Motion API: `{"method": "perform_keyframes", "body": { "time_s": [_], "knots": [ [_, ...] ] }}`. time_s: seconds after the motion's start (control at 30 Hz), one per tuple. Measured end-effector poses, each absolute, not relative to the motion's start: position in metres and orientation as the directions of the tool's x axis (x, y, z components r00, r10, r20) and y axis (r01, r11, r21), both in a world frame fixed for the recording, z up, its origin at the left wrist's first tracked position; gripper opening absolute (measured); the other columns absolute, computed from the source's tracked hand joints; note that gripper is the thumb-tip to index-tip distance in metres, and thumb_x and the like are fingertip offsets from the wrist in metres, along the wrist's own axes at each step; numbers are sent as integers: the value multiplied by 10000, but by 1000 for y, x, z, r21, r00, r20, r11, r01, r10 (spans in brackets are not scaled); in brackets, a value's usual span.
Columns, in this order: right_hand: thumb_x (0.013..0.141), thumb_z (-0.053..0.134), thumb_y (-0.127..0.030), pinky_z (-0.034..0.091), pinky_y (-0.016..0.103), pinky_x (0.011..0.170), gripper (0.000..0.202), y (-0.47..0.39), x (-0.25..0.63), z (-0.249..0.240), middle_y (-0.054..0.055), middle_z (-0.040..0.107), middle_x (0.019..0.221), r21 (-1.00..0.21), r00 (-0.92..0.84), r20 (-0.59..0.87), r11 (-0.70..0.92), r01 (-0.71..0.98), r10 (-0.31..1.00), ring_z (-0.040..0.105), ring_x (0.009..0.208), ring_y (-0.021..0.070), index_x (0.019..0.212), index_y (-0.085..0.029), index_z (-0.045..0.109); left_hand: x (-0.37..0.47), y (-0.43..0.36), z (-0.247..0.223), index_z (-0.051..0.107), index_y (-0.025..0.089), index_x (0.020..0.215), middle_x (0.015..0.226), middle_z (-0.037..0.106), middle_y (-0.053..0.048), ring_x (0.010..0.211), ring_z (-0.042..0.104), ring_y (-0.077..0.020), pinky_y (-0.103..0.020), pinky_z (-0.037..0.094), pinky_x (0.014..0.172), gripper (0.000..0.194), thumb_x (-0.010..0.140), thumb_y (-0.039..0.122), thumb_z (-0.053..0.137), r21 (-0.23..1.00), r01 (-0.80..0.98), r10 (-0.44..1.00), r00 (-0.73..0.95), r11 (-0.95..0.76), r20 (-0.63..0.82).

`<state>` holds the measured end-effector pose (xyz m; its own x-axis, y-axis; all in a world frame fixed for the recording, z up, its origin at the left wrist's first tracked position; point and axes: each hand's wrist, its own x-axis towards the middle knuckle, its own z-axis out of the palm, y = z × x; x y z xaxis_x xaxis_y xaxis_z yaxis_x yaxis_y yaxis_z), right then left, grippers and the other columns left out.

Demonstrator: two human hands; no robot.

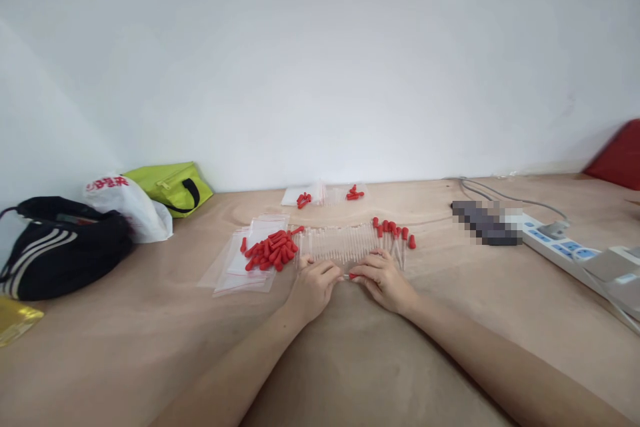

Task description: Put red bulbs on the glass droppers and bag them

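1. Both hands are busy: the left hand (315,283) has its fingers closed around a thin clear tube (345,277), while the right hand (385,280) pinches a small red bulb (353,276) at the tube's end. They nearly meet over the near edge of the table (425,360).
2. Only a short pale bit of that tube shows between the fingertips; the rest is covered, so can't tell how far the bulb is on.
3. Gold packet (17,320) at far left, cut off by the frame.
4. Black bag (65,253) with three pale stripes, no readable name.
5. Left of the hands, a heap of glossy red bulbs (273,250) on clear zip bags (243,285).
6. Just past the hands, a row of slim see-through tubes (340,240), near ends partly hidden. Red-topped tubes (393,230) sit at its right.
7. Right: white power strip (535,235), plus a dark object (487,227) that's pixelated out.
8. White bag (133,210), red lettering too creased to read, beside a lime bag (173,188).
9. Farthest: more red bulbs on small bags (323,195) near the wall (320,67).
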<state>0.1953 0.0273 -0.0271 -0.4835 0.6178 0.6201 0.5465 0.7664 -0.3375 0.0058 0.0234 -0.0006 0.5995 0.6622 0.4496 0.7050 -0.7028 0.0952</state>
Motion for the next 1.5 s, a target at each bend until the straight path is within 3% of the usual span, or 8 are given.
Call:
{"method": "perform_keyframes", "body": {
  "time_s": [0.47, 0.8, 1.17, 1.5],
  "knots": [
    [837, 477, -279, 333, 327, 761, 158, 28, 194, -25, 15, 627, 702, -291, -504, 641, 790, 539, 579, 543, 657, 122, 777, -192, 594, 9, 22, -13, 554, 173, 676, 653, 605, 1, 619, 532, -123, -295, 270, 658, 269, 877, 194, 377, 116, 691, 649, 589, -713, 481],
    [825, 499, -282, 306, 346, 780, 125, 31, 202, -23, 23, 642, 779, -377, -419, 621, 722, 580, 662, 561, 730, 142, 827, -201, 593, -1, 26, -3, 591, 202, 895, 821, 665, -4, 737, 569, -140, -324, 274, 779, 212, 893, 247, 384, 205, 680, 676, 552, -703, 488],
    [861, 436, -282, 330, 340, 759, 197, 35, 210, -15, 17, 645, 762, -375, -604, 506, 788, 488, 615, 534, 727, 140, 858, -224, 624, -3, 23, -1, 578, 181, 751, 676, 631, -4, 649, 547, -135, -329, 283, 753, 286, 887, 208, 328, 164, 691, 684, 598, -704, 417],
    [832, 477, -268, 300, 356, 796, 138, 31, 202, -17, 10, 627, 725, -319, -555, 552, 772, 549, 622, 523, 722, 140, 821, -191, 591, -1, 22, -3, 590, 190, 744, 633, 626, 3, 618, 539, -136, -345, 257, 772, 260, 869, 219, 363, 133, 708, 675, 574, -693, 464]
  ]
}}
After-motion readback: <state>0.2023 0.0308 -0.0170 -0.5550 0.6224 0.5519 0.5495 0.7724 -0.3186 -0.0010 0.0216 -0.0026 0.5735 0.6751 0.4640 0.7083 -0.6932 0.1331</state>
